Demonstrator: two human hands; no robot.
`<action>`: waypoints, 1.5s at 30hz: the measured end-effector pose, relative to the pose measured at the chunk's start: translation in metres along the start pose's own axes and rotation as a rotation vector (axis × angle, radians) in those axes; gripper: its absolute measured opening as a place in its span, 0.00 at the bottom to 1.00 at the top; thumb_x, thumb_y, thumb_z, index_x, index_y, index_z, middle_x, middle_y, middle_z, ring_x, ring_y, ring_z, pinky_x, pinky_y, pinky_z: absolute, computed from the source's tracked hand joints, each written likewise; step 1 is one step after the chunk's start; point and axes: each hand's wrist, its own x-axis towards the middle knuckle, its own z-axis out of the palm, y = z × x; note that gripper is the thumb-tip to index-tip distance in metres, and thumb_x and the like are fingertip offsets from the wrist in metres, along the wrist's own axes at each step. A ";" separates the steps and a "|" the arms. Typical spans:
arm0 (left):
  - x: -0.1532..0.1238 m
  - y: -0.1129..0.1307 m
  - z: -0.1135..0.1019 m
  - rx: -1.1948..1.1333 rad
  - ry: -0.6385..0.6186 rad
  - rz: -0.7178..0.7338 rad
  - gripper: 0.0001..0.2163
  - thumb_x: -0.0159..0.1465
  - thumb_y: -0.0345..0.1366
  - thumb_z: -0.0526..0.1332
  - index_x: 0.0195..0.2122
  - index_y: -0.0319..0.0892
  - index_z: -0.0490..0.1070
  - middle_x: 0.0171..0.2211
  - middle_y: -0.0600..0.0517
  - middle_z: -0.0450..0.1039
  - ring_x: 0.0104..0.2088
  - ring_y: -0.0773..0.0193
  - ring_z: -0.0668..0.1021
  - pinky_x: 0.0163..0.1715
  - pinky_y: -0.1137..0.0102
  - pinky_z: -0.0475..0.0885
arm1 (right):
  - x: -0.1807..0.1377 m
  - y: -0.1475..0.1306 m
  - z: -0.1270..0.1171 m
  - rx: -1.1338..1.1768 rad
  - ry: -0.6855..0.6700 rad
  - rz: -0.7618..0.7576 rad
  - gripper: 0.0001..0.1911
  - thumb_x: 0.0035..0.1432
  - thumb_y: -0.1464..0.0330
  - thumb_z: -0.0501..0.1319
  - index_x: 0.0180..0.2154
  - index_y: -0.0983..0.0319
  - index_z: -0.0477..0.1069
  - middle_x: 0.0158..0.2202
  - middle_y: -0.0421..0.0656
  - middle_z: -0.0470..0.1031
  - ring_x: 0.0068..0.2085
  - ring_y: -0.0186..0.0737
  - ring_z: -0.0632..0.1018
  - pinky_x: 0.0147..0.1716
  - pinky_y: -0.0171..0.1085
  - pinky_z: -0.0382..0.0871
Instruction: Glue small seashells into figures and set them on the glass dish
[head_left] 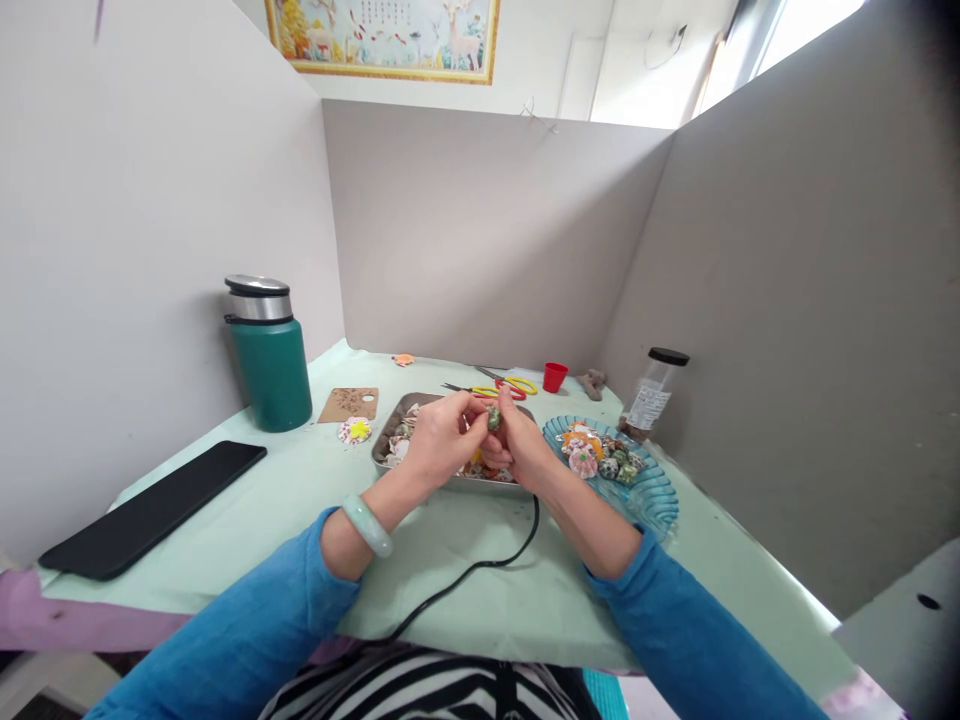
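Observation:
Above the metal tray (384, 452) I hold a small, roundish green speckled piece (493, 418), perhaps a shell; its exact kind is too small to tell. My left hand (442, 437) pinches it from the left with thumb and fingers. On its other side, my right hand (521, 440) is closed against it, thumb pointing up and fingers curled underneath. Shells and other small coloured pieces (401, 437) lie in the tray, partly hidden by my hands. To the right, a blue ribbed plate (660, 500) bears a pink scallop shell (583, 460) and several speckled round pieces (626, 468).
A green bottle (271, 370) and a black flat slab (154, 510) are at left. Behind the tray lie scissors (487, 392) and a red cup (555, 377). A black-lidded clear jar (651, 398) stands by the right partition. A black cable (480, 566) crosses the front.

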 end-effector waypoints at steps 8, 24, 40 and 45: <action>0.001 -0.008 -0.002 -0.125 -0.088 -0.095 0.05 0.58 0.35 0.58 0.31 0.41 0.72 0.24 0.53 0.73 0.24 0.68 0.71 0.26 0.74 0.63 | -0.003 -0.004 0.002 0.018 0.009 -0.002 0.28 0.53 0.42 0.52 0.24 0.61 0.61 0.11 0.31 0.54 0.12 0.24 0.48 0.12 0.28 0.40; 0.010 -0.010 -0.013 -0.578 -0.384 -0.349 0.16 0.55 0.41 0.64 0.41 0.37 0.69 0.18 0.57 0.67 0.19 0.70 0.70 0.20 0.74 0.65 | 0.001 -0.001 -0.009 0.057 -0.107 0.081 0.34 0.57 0.42 0.46 0.14 0.61 0.55 0.09 0.32 0.48 0.12 0.24 0.48 0.12 0.28 0.41; 0.017 -0.032 -0.015 -1.080 -0.227 -0.794 0.08 0.55 0.28 0.65 0.35 0.36 0.68 0.27 0.49 0.75 0.25 0.66 0.78 0.26 0.73 0.74 | -0.001 -0.011 -0.024 -1.044 0.333 -0.244 0.22 0.57 0.49 0.53 0.31 0.61 0.71 0.21 0.40 0.69 0.24 0.34 0.68 0.23 0.31 0.56; 0.023 -0.036 -0.019 -1.123 -0.057 -0.840 0.09 0.56 0.22 0.61 0.38 0.36 0.67 0.29 0.48 0.75 0.32 0.60 0.81 0.35 0.69 0.76 | -0.007 -0.012 -0.031 -1.710 0.136 -0.043 0.19 0.51 0.53 0.60 0.38 0.61 0.71 0.37 0.46 0.74 0.39 0.43 0.73 0.31 0.34 0.58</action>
